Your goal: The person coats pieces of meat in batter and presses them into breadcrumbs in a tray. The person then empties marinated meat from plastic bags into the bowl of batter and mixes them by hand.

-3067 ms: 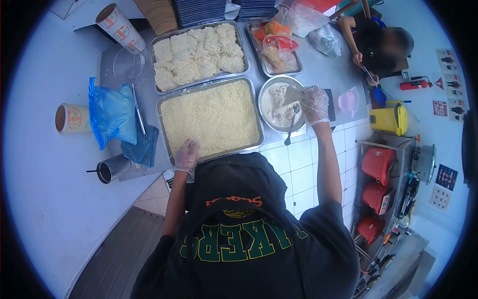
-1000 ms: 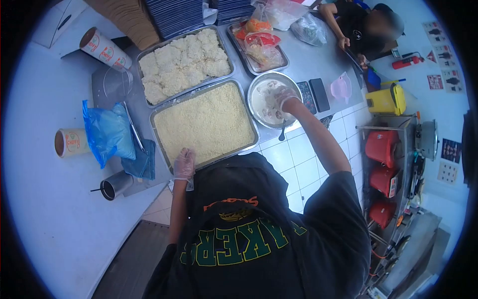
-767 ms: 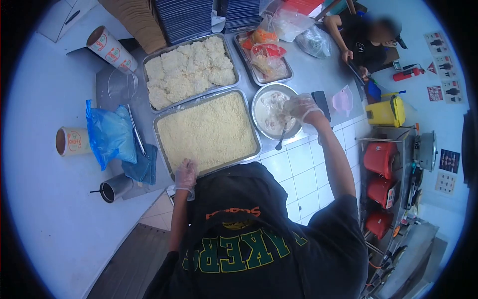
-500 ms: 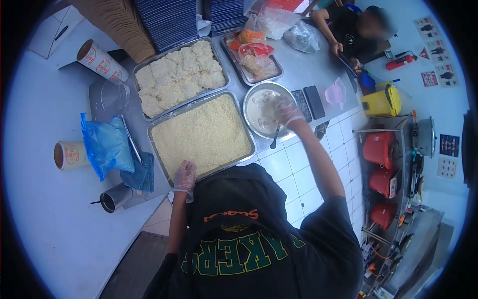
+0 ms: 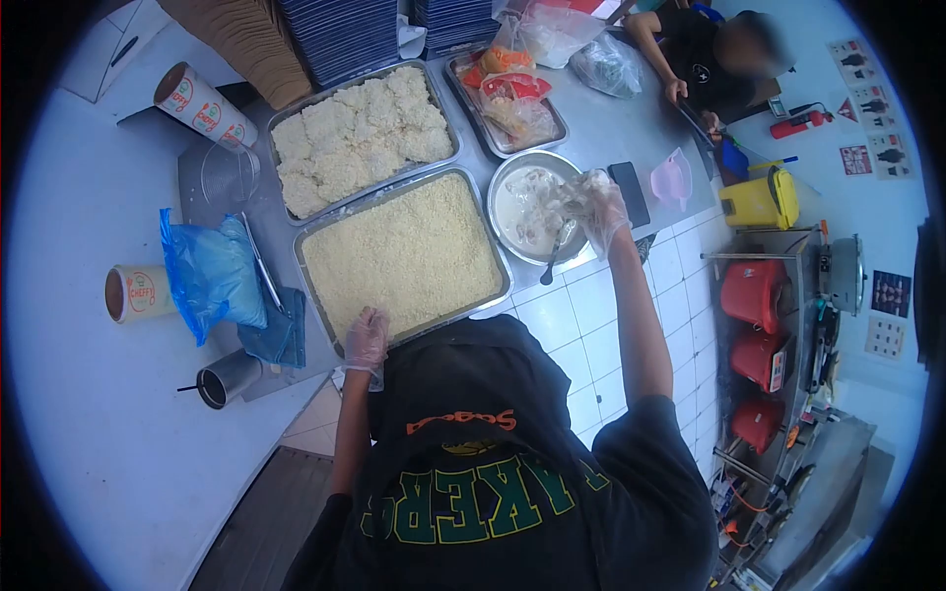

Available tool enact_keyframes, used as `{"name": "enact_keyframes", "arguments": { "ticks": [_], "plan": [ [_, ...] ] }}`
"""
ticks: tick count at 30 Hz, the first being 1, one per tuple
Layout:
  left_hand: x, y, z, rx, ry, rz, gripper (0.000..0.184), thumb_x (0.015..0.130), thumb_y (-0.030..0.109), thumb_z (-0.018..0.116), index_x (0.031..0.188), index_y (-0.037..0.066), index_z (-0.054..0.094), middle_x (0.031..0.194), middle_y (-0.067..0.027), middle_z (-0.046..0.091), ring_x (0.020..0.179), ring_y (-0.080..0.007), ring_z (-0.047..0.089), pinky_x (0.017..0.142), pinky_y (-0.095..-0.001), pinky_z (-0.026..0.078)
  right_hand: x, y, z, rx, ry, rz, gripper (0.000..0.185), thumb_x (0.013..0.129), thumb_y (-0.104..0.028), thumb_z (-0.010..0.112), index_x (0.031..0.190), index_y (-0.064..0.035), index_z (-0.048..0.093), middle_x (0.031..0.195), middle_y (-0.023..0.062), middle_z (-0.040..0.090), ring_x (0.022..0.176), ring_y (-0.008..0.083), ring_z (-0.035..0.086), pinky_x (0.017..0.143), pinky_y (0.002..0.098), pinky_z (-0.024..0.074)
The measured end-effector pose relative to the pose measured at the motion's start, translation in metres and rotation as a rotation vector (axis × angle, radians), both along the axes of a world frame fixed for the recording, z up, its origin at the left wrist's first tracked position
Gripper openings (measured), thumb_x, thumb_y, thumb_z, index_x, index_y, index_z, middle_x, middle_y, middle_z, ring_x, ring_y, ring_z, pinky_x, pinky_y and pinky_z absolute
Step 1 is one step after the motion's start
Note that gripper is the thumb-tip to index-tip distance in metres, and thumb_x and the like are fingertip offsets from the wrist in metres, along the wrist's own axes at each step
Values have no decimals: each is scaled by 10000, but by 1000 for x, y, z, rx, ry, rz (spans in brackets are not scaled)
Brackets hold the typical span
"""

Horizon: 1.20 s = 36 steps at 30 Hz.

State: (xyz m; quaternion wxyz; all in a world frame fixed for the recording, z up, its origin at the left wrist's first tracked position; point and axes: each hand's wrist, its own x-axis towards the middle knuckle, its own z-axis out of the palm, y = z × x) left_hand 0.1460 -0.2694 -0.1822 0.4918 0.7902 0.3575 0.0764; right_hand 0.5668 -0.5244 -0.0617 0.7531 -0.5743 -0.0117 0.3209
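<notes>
My left hand (image 5: 367, 342), in a clear glove, is at the near left edge of a metal tray (image 5: 503, 280) filled with pale breadcrumbs (image 5: 404, 251). Its fingers are bunched together over the rim, with their tips at the crumbs. My right hand (image 5: 601, 209), gloved and wet with white batter, is at the right rim of a steel bowl (image 5: 497, 229). Its fingers are curled towards the bowl; whatever is in them is unclear. Lumpy pieces sit in the white batter (image 5: 532, 202). A dark-handled utensil (image 5: 549, 268) leans over the bowl's near rim.
Behind the crumbs, another tray (image 5: 457, 148) holds breaded pieces (image 5: 360, 138). Bagged food (image 5: 514, 98) lies in a smaller tray. A dark flat device (image 5: 629, 194) and a pink jug (image 5: 672, 180) stand right; a blue bag (image 5: 217, 271) is left. A co-worker (image 5: 695, 59) stands across the table.
My right hand has moved from over the batter to the right, up to the bowl's rim. The batter's lumps show more clearly. My left hand stays at the crumb tray's edge.
</notes>
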Motion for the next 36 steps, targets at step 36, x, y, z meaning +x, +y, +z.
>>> {"name": "enact_keyframes", "arguments": {
  "ticks": [36],
  "plan": [
    [13,2,43,30,178,-10,309,944,330,497,862,34,527,702,-215,543,659,-386,564,614,-432,426,-65,20,41,-811,-809,413,314,820,-172,692,1084,-23,609,919,163,694,858,260,682,762,371,516]
  ]
}}
